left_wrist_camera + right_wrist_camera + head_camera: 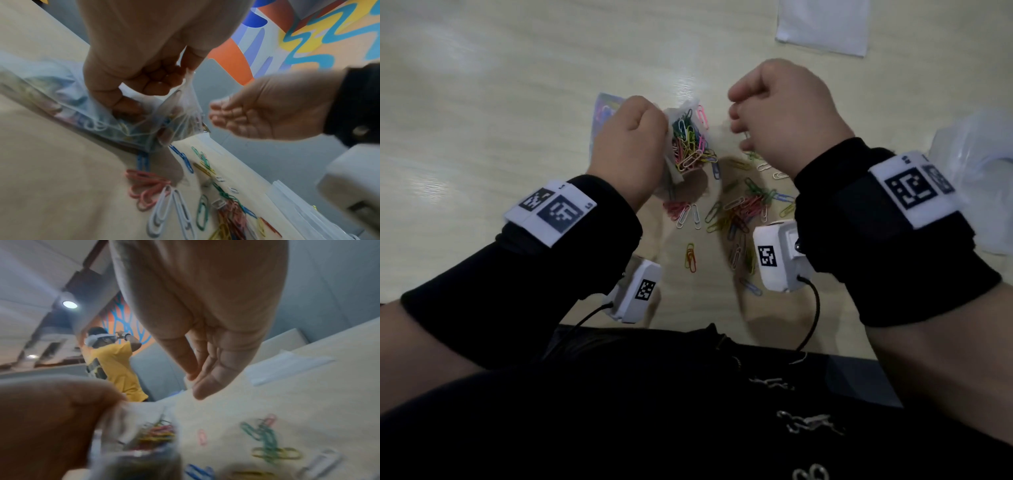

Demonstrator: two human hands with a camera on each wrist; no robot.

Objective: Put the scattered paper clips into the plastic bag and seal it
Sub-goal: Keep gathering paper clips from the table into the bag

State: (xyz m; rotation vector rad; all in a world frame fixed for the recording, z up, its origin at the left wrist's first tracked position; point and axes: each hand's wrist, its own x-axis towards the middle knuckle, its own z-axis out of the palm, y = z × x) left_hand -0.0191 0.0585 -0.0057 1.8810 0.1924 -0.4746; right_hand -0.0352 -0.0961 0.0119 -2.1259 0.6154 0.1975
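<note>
Gripping the small clear plastic bag (681, 144) by its rim, the left hand (628, 144) holds it just above the pale wooden table (482, 102), fingers curled round the film; the bag's mouth gapes towards the right hand and it is already packed with a tangle of coloured paper clips. Right hand (784, 113) hovers just beside the mouth, fingers relaxed and loosely extended, nothing visible in it. More multicoloured wire paper clips (736, 212) (pink, white, green, blue, yellow) lie scattered on the table below both wrists.
</note>
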